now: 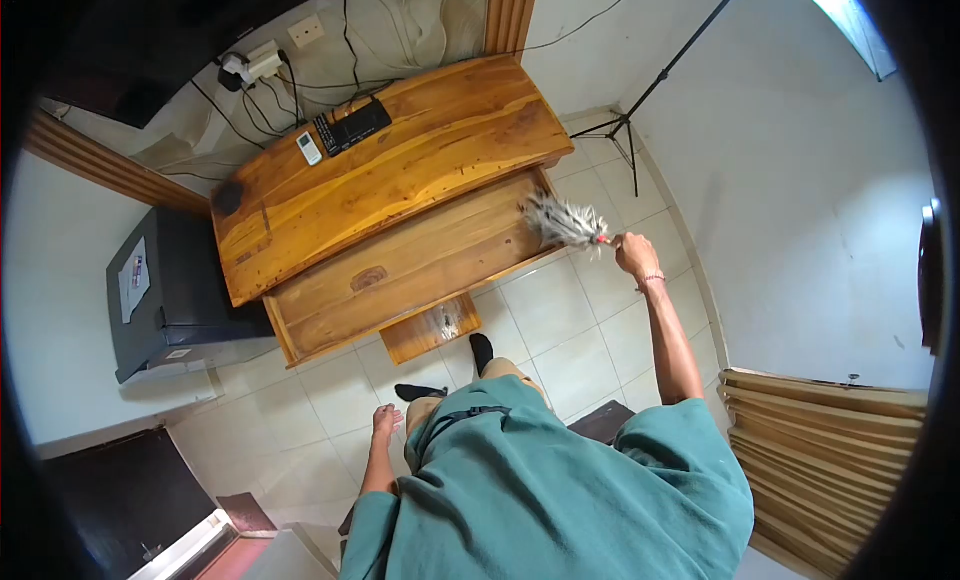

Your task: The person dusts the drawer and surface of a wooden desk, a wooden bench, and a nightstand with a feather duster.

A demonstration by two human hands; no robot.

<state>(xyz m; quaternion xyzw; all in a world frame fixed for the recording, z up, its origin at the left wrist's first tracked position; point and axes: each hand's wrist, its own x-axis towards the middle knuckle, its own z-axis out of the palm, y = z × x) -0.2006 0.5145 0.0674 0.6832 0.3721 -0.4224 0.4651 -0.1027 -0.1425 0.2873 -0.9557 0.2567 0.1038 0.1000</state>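
Observation:
My right hand (636, 255) grips the short handle of a feather duster (565, 222), out to the right of the desk. The duster's grey and white feathers reach over the right end of a pulled-out wooden drawer (420, 265), with a red band where they meet the handle. Whether the feathers touch the wood I cannot tell. My left hand (387, 420) hangs low beside my leg, fingers loosely bent and apart, with nothing in it. The drawer belongs to a wooden desk (420, 130).
On the desktop lie a white remote control (309, 149) and a flat black device (355, 127). Cables run to a wall socket (306, 31). A dark cabinet (185, 290) stands left, a tripod (625, 120) right. Below the drawer is a small wooden piece (410, 340).

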